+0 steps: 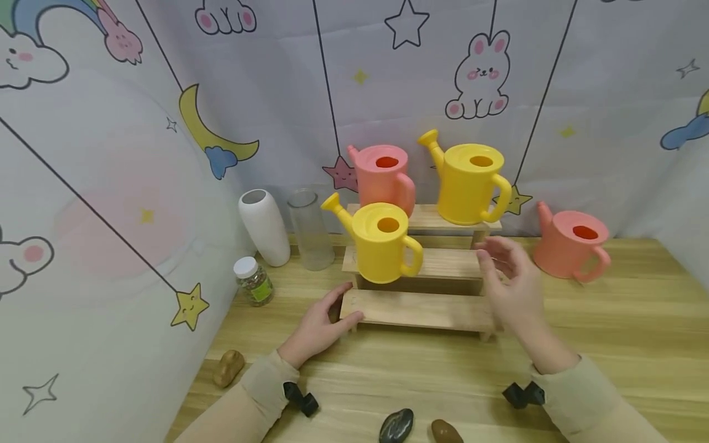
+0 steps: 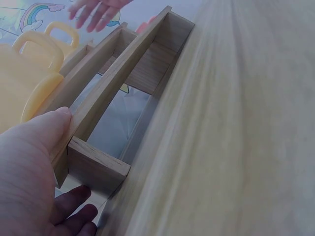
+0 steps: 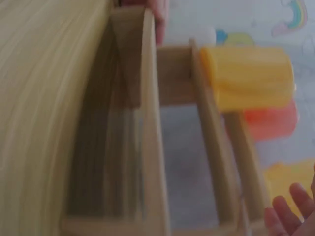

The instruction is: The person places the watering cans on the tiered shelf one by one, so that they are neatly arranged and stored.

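Observation:
A three-step wooden stand (image 1: pixel 412 309) stands on the table. My left hand (image 1: pixel 317 327) holds its lower left end; in the left wrist view the thumb lies on the lowest step's edge, with the fingers beside the end piece. Beside the stand's right end, my right hand (image 1: pixel 515 286) is raised with loosely bent fingers and holds nothing. One yellow watering can (image 1: pixel 373 249) sits on the middle step's left. On the top step are a pink watering can (image 1: pixel 373 175) at left and another yellow watering can (image 1: pixel 464 191) at right. The lowest step bears nothing.
A second pink watering can (image 1: pixel 562 246) stands on the table at right. Left of the stand are a white vase (image 1: pixel 266 231), a clear glass vase (image 1: pixel 312 237) and a lidded jar (image 1: pixel 256 283). Several stones, including a black one (image 1: pixel 396 426), lie near the front. Printed cloth hangs behind.

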A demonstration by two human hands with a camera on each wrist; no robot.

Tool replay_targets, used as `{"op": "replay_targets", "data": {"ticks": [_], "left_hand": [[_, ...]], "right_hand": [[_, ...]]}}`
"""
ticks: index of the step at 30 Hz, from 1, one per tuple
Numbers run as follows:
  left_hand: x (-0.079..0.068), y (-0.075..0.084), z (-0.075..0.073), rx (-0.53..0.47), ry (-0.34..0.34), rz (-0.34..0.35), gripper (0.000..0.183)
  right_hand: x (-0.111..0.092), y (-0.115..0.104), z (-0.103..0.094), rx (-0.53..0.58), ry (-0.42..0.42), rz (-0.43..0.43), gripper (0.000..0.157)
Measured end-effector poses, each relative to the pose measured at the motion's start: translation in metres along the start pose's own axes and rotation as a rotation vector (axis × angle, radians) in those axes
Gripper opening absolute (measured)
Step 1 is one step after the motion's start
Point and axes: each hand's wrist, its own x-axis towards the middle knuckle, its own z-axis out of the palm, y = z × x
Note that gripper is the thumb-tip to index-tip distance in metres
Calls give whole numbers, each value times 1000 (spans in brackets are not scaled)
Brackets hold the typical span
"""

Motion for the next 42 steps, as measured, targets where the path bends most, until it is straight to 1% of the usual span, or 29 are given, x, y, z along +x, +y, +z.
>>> {"op": "replay_targets", "data": {"ticks": [3,5,7,10,12,14,16,17,19,20,23,26,27,29,32,37,42], "left_hand": [[0,1,0,-13,-5,-6,76],[0,2,1,-9,-6,-7,76],[0,3,1,-8,-9,-12,76],[-1,3,1,-15,-13,-23,77],[-1,3,1,-23,-15,-30,77],[0,2,1,-21,-15,-30,77],[0,2,1,-19,-15,-29,76],[0,2,1,-17,-14,-25,76],[0,1,2,-13,-13,-21,76],[-1,1,2,-14,-11,-17,76],[-1,0,2,-14,-9,-17,76],[-1,0,1,-15,-8,-17,76],[-1,0,1,-13,-9,-20,76],[-1,0,1,-13,-11,-22,76],[-1,1,2,-16,-16,-24,76],[0,1,2,-21,-19,-25,76],[0,0,2,-20,-5,-20,76]], "right_hand": [[-2,20,-23,-17,117,30,26],[-2,33,-38,-53,174,80,25],[-2,44,-51,-63,235,107,26],[-3,64,-70,-144,311,174,29],[-4,79,-80,-188,391,176,30],[-6,95,-90,-258,464,185,31],[-8,108,-99,-280,534,159,31],[-9,115,-103,-286,555,148,33],[-11,127,-112,-304,559,160,40],[-11,131,-115,-310,546,187,44],[-10,142,-122,-303,455,323,56],[-9,147,-127,-271,356,470,65],[-8,149,-128,-262,329,505,68],[-7,151,-130,-254,297,548,70],[-7,154,-131,-284,282,556,68],[-9,158,-129,-350,322,486,59],[-11,159,-127,-368,345,430,47]]}}
